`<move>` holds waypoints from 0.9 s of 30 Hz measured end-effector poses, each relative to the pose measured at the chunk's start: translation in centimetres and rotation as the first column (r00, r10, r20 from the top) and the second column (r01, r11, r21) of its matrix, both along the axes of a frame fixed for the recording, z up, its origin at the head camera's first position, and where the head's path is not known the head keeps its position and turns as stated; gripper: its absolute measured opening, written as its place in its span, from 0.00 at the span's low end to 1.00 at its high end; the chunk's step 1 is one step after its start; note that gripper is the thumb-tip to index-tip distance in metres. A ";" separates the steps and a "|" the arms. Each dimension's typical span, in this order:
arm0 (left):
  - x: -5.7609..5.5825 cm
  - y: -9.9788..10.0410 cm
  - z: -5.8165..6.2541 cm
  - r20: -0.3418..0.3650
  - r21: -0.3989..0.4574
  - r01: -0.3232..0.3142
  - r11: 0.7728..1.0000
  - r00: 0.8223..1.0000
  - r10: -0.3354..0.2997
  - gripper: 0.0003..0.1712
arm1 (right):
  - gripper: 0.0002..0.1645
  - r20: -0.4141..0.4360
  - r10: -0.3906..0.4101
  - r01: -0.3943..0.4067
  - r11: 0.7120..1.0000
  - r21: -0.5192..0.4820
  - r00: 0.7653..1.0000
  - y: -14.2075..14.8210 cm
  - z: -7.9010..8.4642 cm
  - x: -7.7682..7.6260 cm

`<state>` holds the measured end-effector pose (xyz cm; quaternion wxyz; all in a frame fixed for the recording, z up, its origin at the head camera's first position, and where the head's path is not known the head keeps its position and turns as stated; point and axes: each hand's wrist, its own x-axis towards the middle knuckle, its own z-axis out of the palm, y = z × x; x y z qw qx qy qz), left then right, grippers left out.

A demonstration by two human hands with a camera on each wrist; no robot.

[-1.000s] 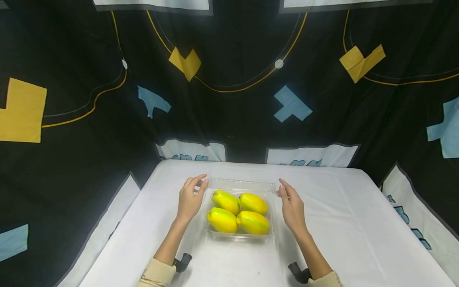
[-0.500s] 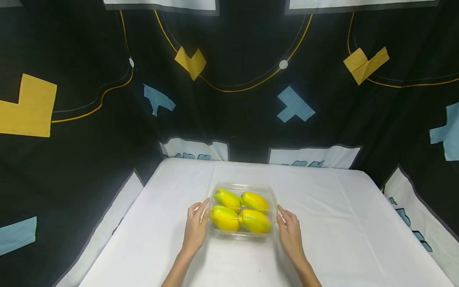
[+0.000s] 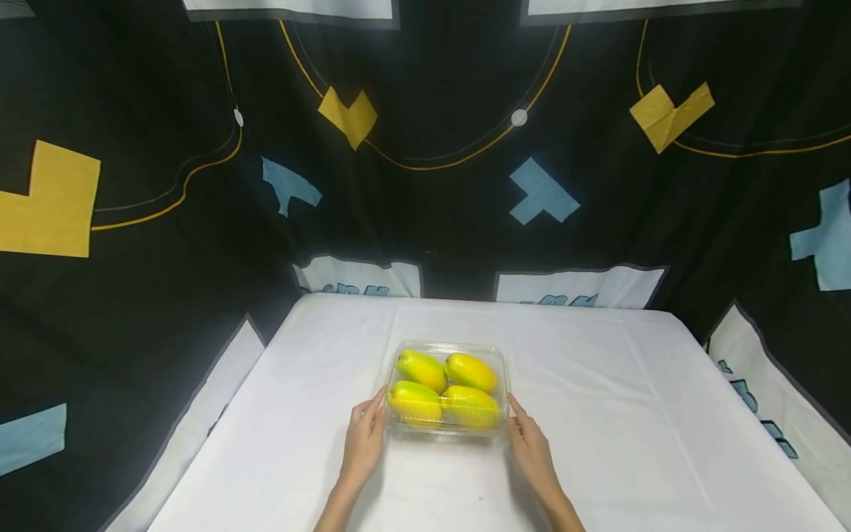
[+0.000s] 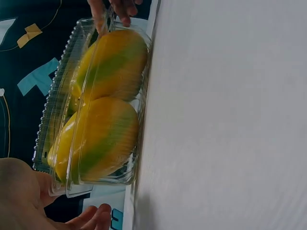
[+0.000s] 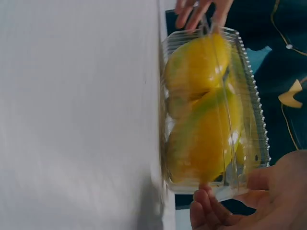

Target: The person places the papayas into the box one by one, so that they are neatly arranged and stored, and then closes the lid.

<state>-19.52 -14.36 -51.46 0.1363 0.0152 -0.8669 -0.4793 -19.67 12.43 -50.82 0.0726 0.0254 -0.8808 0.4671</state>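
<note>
A clear plastic clamshell container (image 3: 447, 431) sits on the white table with several yellow-green, mango-like fruits (image 3: 470, 372) inside in two rows. Its hinged lid (image 5: 261, 112) lies over the fruits, lowered close to the base rim. My left hand (image 3: 363, 445) grips the lid's near left corner, thumb and fingers at its edge. At the near right corner my right hand (image 3: 531, 448) pinches the lid the same way; in the right wrist view its lower fingers (image 5: 201, 206) curl beside the container wall.
A white cloth (image 3: 625, 414) covers the table around the container. Black curtains (image 3: 425, 214) with yellow and blue patches hang behind and at both sides.
The lid has swung from standing up at the far side down over the fruits toward the person. Both hands have moved nearer to the body along with it.
</note>
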 end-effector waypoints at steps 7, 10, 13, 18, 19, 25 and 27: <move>0.0 0.2 -0.5 -0.020 0.005 -0.009 1.000 1.000 0.009 0.23 | 0.28 0.043 0.054 -0.048 0.991 -0.122 0.998 -0.2 -1.3 0.1; 0.0 0.4 -0.7 -0.037 0.037 -0.016 0.999 0.999 0.017 0.22 | 0.27 0.025 0.068 -0.062 0.984 -0.169 0.997 -0.2 -1.6 0.2; -0.1 0.7 -1.1 -0.035 0.074 -0.029 0.997 0.999 0.031 0.22 | 0.27 0.019 0.076 -0.071 0.977 -0.202 0.997 -0.1 -1.8 0.1; -0.1 1.4 -1.6 -0.023 0.152 -0.057 0.987 0.998 0.061 0.22 | 0.28 0.018 0.090 -0.082 0.963 -0.258 0.996 0.1 -2.2 -0.2; -0.1 1.5 -1.7 -0.026 0.162 -0.060 0.985 0.998 0.065 0.22 | 0.28 0.019 0.090 -0.081 0.960 -0.268 0.996 0.2 -2.2 -0.3; 0.0 2.1 -1.5 -0.035 0.230 -0.050 0.972 0.998 0.060 0.22 | 0.28 0.019 0.094 -0.084 0.951 -0.298 0.995 0.3 -2.0 -0.3; 0.3 2.3 -1.0 -0.033 0.282 -0.036 0.959 0.998 0.047 0.22 | 0.28 0.013 0.092 -0.084 0.951 -0.299 0.996 0.1 -1.0 0.2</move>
